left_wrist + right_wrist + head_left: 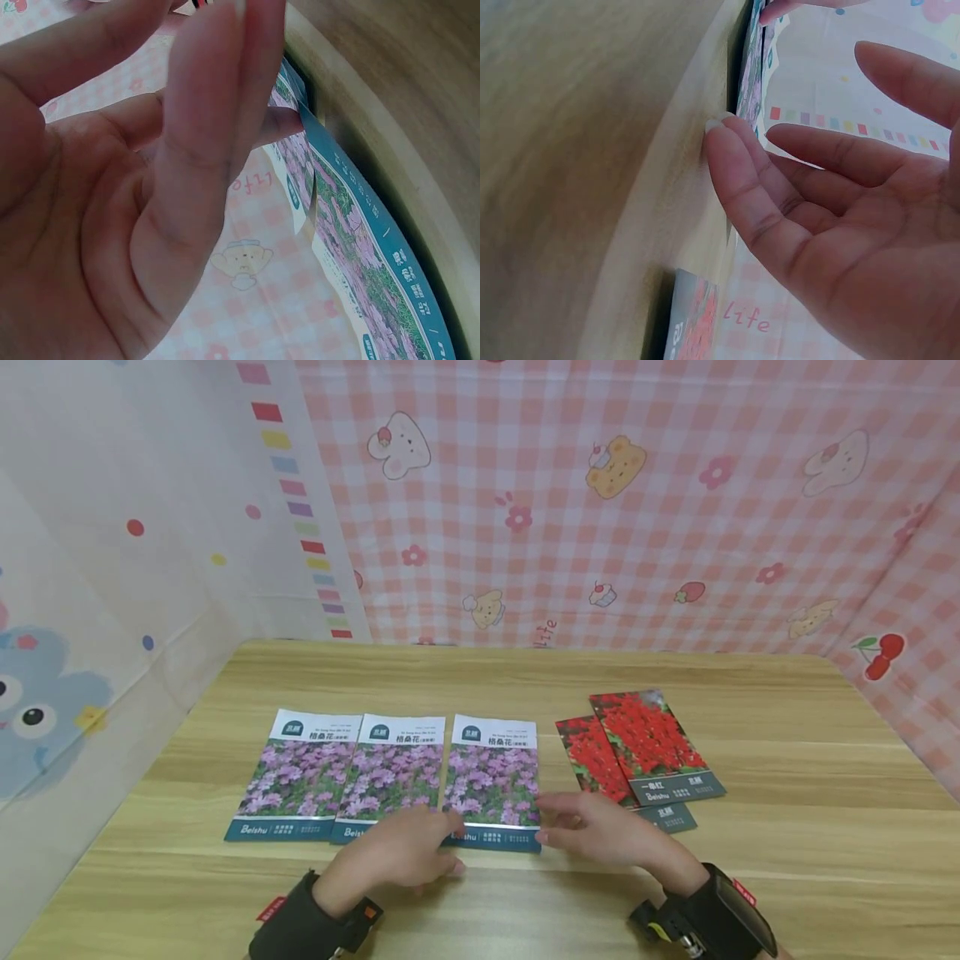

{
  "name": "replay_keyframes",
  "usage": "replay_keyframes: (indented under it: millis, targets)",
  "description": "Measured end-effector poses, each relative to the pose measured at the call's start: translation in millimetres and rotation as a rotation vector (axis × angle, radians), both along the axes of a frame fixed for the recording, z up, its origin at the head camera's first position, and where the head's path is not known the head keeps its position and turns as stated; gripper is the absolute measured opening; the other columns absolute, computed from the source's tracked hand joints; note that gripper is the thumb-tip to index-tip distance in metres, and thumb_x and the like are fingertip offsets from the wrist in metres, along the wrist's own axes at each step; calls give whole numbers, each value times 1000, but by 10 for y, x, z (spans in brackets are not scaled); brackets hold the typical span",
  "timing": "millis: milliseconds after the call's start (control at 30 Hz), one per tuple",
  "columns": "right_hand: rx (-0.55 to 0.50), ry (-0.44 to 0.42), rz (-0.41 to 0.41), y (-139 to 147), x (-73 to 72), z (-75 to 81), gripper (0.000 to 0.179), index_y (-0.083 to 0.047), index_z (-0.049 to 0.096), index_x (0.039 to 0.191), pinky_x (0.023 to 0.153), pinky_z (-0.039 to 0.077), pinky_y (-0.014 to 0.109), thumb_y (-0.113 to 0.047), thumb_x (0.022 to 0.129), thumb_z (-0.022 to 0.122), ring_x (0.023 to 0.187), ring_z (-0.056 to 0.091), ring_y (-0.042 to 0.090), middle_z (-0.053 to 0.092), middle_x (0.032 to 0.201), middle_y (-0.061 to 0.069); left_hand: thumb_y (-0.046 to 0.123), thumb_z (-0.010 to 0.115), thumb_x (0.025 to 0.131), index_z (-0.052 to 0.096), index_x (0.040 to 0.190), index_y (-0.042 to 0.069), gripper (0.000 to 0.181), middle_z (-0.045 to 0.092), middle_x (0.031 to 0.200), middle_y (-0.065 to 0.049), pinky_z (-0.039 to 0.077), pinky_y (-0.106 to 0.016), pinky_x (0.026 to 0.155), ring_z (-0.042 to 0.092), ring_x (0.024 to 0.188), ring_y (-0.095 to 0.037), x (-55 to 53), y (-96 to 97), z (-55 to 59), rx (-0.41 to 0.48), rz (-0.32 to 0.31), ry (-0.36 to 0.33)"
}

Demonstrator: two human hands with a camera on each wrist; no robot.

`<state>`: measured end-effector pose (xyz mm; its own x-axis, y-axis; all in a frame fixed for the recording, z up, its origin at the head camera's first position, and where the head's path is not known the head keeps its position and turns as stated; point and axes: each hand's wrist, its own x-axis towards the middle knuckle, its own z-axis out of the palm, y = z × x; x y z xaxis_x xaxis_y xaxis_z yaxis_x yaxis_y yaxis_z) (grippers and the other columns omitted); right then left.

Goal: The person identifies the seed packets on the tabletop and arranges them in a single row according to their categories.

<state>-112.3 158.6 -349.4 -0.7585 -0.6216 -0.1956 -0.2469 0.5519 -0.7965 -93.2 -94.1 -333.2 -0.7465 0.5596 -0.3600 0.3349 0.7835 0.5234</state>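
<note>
Three flower seed packets with pink-purple blooms stand in a row on the table: a left packet (296,777), a middle packet (393,768) that meets its edge, and a right packet (491,777). My left hand (408,847) covers the middle packet's lower right part, fingertips at the right packet's lower left corner. In the left wrist view, one finger reaches the packets' teal border (360,187). At the right packet's right edge is my right hand (600,828), its fingers loosely bent and nothing held in the palm.
To the right, a red-flower seed packet (648,735) overlaps a second red packet (592,756), both tilted. The wooden table (480,681) ends at a pink checked cloth (525,477) behind and a white cloth (172,577) on the left.
</note>
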Motion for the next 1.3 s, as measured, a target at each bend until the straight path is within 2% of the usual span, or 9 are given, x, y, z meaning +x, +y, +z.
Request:
replay_keyframes:
  millis: [200, 367, 433, 567, 700, 767, 900, 1167, 1300]
  targets:
    - [17, -7, 31, 3, -4, -17, 55, 7, 42, 132, 65, 47, 27, -26, 90, 58, 85, 57, 17, 60, 110, 14, 24, 65, 84, 58, 113, 4, 35, 53, 49, 1, 46, -28, 62, 50, 39, -12, -1, 5, 18, 5, 14, 4]
    - [61, 9, 79, 3, -7, -14, 56, 4, 42, 133, 77, 49, 30, -29, 91, 57, 101, 57, 23, 44, 134, 18, 21, 65, 85, 58, 114, 2, 36, 54, 49, -1, 44, -24, 56, 50, 39, -12, 3, 14, 44, 16, 31, -22]
    - [85, 17, 95, 5, -9, -17, 56, 3, 43, 133, 86, 47, 35, -30, 91, 56, 113, 51, 27, 33, 142, 17, 22, 65, 85, 58, 114, 2, 36, 54, 48, 0, 44, -24, 59, 51, 38, -12, 1, 14, 45, 9, 25, -15]
    - [121, 48, 122, 8, -7, -30, 58, 3, 41, 134, 94, 40, 43, -33, 91, 56, 124, 39, 32, 30, 144, 16, 23, 64, 85, 59, 113, 2, 35, 53, 47, 1, 46, -26, 64, 50, 38, -11, -2, 13, 41, -3, 14, 3]
    - [142, 70, 133, 2, -7, -49, 61, 2, 39, 135, 89, 42, 37, -34, 90, 56, 118, 43, 28, 28, 145, 15, 23, 64, 85, 59, 113, 3, 35, 52, 46, 3, 48, -32, 72, 50, 38, -11, -2, 13, 41, -16, 7, 18]
    - [150, 65, 127, -4, -3, -53, 61, 1, 39, 136, 79, 42, 30, -35, 90, 57, 107, 45, 22, 27, 146, 13, 23, 64, 85, 59, 113, 3, 35, 52, 46, 3, 48, -34, 75, 50, 39, -11, 0, 14, 42, -21, 6, 21]
    - [155, 50, 115, -18, 3, -56, 61, 0, 39, 136, 71, 40, 25, -35, 89, 57, 96, 43, 18, 25, 147, 11, 23, 64, 85, 59, 113, 2, 35, 52, 47, 3, 48, -34, 74, 50, 39, -11, 4, 19, 43, -20, 12, 18]
    - [152, 38, 104, -22, 7, -61, 61, 1, 40, 136, 90, 40, 39, -34, 89, 57, 117, 41, 23, 26, 147, 10, 23, 64, 85, 60, 112, 3, 34, 52, 47, 3, 47, -31, 69, 49, 40, -11, 7, 20, 44, -20, 19, 18]
    - [147, 40, 106, -18, 9, -72, 61, 1, 39, 136, 94, 38, 44, -34, 90, 57, 121, 39, 25, 26, 147, 11, 23, 64, 85, 60, 112, 2, 34, 52, 48, 4, 47, -32, 70, 49, 41, -10, 7, 17, 39, -21, 19, 16]
